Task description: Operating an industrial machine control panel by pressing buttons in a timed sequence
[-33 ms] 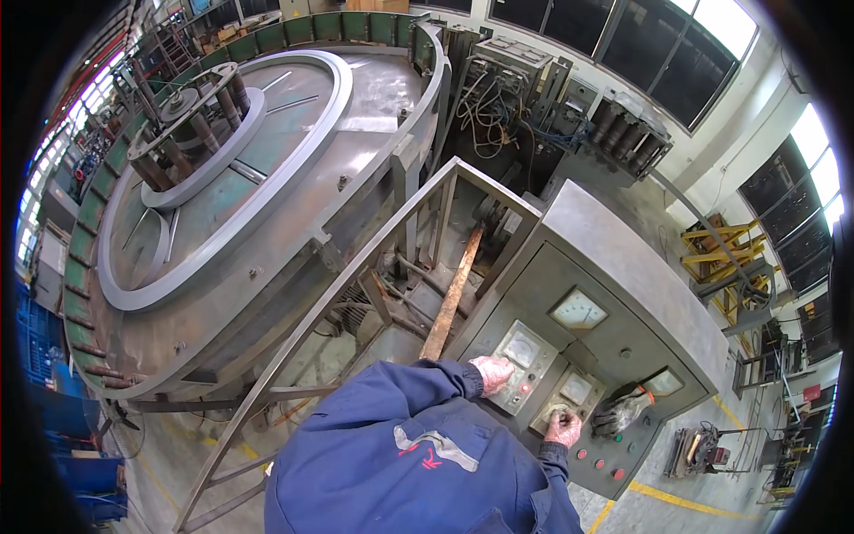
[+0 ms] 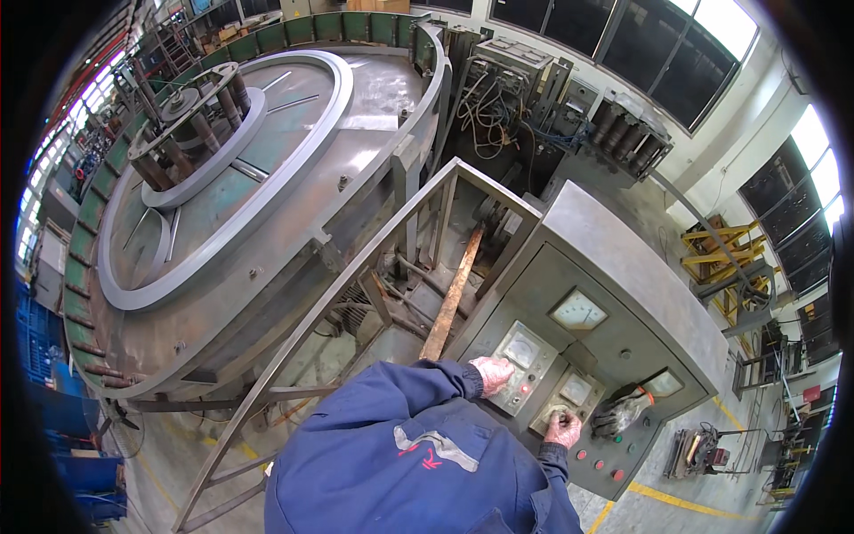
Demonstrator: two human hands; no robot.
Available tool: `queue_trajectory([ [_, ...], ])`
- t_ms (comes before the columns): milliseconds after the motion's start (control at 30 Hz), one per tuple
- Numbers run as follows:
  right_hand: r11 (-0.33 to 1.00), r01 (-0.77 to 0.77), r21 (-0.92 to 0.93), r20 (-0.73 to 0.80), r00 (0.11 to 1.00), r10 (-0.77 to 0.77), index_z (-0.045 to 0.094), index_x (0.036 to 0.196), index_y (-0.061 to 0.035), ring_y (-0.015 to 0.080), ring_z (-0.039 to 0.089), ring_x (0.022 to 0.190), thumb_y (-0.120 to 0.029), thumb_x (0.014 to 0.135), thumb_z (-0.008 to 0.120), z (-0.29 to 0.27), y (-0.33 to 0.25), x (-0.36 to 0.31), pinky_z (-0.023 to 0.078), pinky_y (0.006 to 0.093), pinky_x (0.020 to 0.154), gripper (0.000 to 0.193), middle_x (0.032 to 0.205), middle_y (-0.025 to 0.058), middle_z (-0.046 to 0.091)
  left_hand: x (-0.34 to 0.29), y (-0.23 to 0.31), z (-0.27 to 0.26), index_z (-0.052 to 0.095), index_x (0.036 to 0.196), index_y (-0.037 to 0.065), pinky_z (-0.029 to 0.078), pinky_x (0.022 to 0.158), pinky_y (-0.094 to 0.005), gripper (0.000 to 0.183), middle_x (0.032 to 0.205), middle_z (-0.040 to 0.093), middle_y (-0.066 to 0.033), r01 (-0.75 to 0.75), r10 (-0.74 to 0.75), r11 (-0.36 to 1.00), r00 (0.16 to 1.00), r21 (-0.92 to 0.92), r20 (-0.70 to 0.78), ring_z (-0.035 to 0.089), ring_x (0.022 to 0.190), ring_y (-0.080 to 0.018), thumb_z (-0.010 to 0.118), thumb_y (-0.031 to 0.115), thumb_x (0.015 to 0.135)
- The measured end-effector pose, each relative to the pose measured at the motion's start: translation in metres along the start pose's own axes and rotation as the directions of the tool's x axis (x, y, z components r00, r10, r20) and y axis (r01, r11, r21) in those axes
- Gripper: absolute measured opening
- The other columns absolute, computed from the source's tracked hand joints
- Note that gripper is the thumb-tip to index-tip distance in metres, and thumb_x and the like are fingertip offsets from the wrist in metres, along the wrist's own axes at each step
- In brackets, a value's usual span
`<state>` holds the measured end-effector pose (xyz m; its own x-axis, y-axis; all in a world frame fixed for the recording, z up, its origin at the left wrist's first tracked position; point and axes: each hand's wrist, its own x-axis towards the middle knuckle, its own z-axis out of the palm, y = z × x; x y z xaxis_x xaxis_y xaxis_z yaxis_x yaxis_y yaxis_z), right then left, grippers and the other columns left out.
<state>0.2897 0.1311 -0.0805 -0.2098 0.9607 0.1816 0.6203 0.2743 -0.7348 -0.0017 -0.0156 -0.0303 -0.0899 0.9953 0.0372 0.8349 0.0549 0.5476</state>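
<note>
My left hand (image 2: 493, 375) is at the left side of a grey control module (image 2: 505, 398) with a dial gauge (image 2: 520, 350). Its fingers are bent against the panel, and what they hold is hidden. With fingers pinched, my right hand (image 2: 564, 429) grips a small dark knob (image 2: 561, 416) on the neighbouring module, just below that module's gauge (image 2: 576, 389). Both modules sit on the sloping front of a grey control cabinet (image 2: 636, 267). To the right of my right hand, a grey work glove (image 2: 620, 412) with an orange cuff lies on the panel.
Red push buttons (image 2: 599, 464) line the panel's lower edge. A metal frame (image 2: 356, 260) stands left of the cabinet, with a rusty flat bar (image 2: 455, 289) inside it. Beyond is a huge round machine table (image 2: 253, 240). Cables (image 2: 487, 116) hang from machinery behind; yellow stands (image 2: 725, 236) are right.
</note>
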Motion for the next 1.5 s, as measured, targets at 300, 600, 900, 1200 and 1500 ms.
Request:
queue_trajectory([
  [300,0.998,-0.006,-0.055,-0.021,1.000,0.005,0.071,0.099,-0.0003,0.0150,0.055,0.069,-0.017,0.077,0.080,-0.004,-0.011,-0.005,0.049,0.0302,0.066,0.029,0.087,0.0068,0.060,-0.002,0.000,0.002,0.051,0.107,0.003,0.054,0.081,-0.0496,0.036,0.103,0.063,-0.0204,0.007,-0.007,0.999,1.000,-0.032,0.020,0.066,0.095,-0.0393,0.068,0.021,0.082],
  [600,0.998,-0.027,-0.058,-0.041,0.999,0.024,0.071,0.100,-0.0017,0.0177,0.057,0.070,-0.017,0.076,0.080,-0.002,-0.011,-0.003,0.050,0.0317,0.067,0.029,0.089,0.0083,0.060,0.000,-0.004,0.005,0.050,0.106,0.003,0.055,0.079,-0.0489,0.037,0.102,0.061,-0.0193,-0.006,0.006,1.000,1.000,-0.015,0.014,0.066,0.093,-0.0392,0.069,0.028,0.085],
  [900,0.997,-0.034,-0.062,-0.051,0.998,0.031,0.071,0.100,-0.0033,0.0181,0.057,0.071,-0.018,0.076,0.079,0.003,-0.007,-0.004,0.050,0.0314,0.068,0.029,0.090,0.0082,0.061,0.001,-0.008,0.010,0.048,0.108,0.002,0.054,0.081,-0.0476,0.039,0.103,0.061,-0.0195,-0.031,0.030,0.999,0.999,0.033,0.030,0.066,0.094,-0.0387,0.069,0.028,0.086],
  [1200,0.997,-0.005,-0.078,-0.022,1.000,0.004,0.071,0.101,-0.0040,0.0209,0.060,0.077,-0.015,0.077,0.078,-0.002,-0.006,-0.006,0.051,0.0340,0.072,0.027,0.094,0.0099,0.061,-0.005,-0.005,0.011,0.048,0.107,0.003,0.054,0.079,-0.0483,0.037,0.101,0.061,-0.0192,-0.014,0.014,1.000,1.000,0.006,-0.004,0.065,0.093,-0.0397,0.067,0.027,0.087],
  [1500,0.999,0.009,-0.047,0.007,1.000,-0.008,0.071,0.102,-0.0037,0.0189,0.059,0.075,-0.009,0.077,0.075,-0.003,-0.015,-0.004,0.051,0.0322,0.069,0.026,0.096,0.0095,0.061,0.000,-0.004,0.009,0.050,0.104,0.003,0.055,0.078,-0.0485,0.035,0.100,0.061,-0.0195,-0.012,0.012,1.000,1.000,0.015,0.003,0.066,0.090,-0.0398,0.067,0.029,0.088],
])
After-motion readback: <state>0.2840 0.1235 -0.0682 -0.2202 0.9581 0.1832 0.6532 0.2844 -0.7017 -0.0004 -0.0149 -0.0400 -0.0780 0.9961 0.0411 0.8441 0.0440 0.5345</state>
